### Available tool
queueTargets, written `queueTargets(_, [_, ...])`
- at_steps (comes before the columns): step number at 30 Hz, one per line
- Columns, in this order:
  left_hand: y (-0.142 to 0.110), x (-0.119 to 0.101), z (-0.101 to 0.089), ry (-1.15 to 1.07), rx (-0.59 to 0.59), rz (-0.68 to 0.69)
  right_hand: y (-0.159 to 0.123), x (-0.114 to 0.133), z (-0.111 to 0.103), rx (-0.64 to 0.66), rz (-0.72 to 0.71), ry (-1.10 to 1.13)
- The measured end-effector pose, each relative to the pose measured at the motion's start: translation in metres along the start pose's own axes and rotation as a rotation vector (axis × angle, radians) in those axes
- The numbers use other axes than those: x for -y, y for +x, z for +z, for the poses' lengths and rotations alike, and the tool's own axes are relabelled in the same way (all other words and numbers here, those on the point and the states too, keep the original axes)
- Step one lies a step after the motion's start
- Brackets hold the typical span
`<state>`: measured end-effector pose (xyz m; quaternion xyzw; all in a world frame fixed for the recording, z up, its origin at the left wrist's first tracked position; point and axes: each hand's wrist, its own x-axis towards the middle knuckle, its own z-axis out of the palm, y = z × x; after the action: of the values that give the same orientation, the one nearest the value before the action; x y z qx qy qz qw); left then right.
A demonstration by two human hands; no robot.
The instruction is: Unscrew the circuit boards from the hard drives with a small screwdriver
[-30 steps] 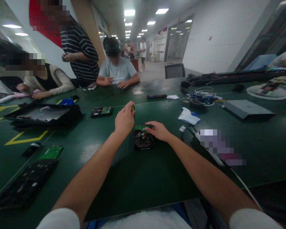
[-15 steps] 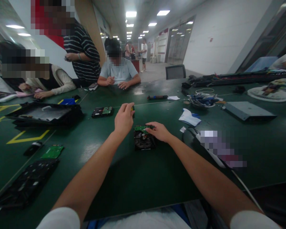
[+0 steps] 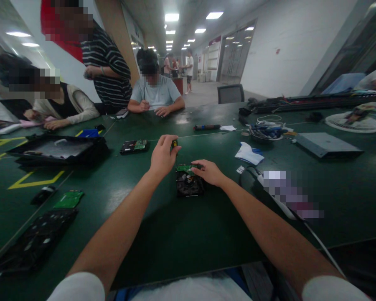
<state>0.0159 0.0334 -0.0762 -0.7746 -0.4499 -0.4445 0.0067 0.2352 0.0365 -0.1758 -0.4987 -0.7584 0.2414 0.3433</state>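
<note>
A hard drive (image 3: pixel 189 188) lies in front of me with its green circuit board (image 3: pixel 184 168) facing up at the far end. My right hand (image 3: pixel 208 172) grips the drive's right side, thumb and fingers on the board end. Just beyond and left of the drive, my left hand (image 3: pixel 164 154) is closed around a small yellow-and-black tool (image 3: pixel 174 144); most of the tool is hidden by the fingers. Farther left is a second hard drive (image 3: pixel 133 146) with a green board on it.
To the left are a black tray (image 3: pixel 62 150), a loose green circuit board (image 3: pixel 69 199) and black drive casings (image 3: pixel 34 238). On the right lie a white glove (image 3: pixel 249 154), a bowl of cables (image 3: pixel 267 131) and a grey metal box (image 3: pixel 327 144). Several people sit or stand across the table.
My left hand has turned slightly, and more of the yellow-and-black tool shows between its fingers. My right hand and the hard drive stay in place.
</note>
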Motion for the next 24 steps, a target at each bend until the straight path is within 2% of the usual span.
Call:
queueTargets(5, [-0.0027, -0.0034, 0.0018, 0.060, 0.044, -0.075, -0.0005, -0.0015, 0.0010, -0.006, -0.016, 0.022])
queueTargets(9, [-0.0055, -0.0041, 0.0063, -0.014, 0.023, -0.129, -0.0001, -0.0014, 0.0014, -0.009, -0.002, 0.018])
queueTargets(13, [-0.0044, -0.0041, 0.0050, -0.047, 0.020, -0.117, 0.0002, -0.0008, 0.0008, -0.006, 0.010, 0.024])
queueTargets(20, [-0.0044, -0.0086, 0.0023, 0.117, 0.015, -0.022, -0.0011, -0.0004, 0.0005, 0.003, 0.002, 0.023])
queueTargets(24, [-0.0080, -0.0087, 0.0067, 0.137, 0.046, -0.041, -0.0010, -0.0018, 0.0016, -0.005, -0.009, 0.041])
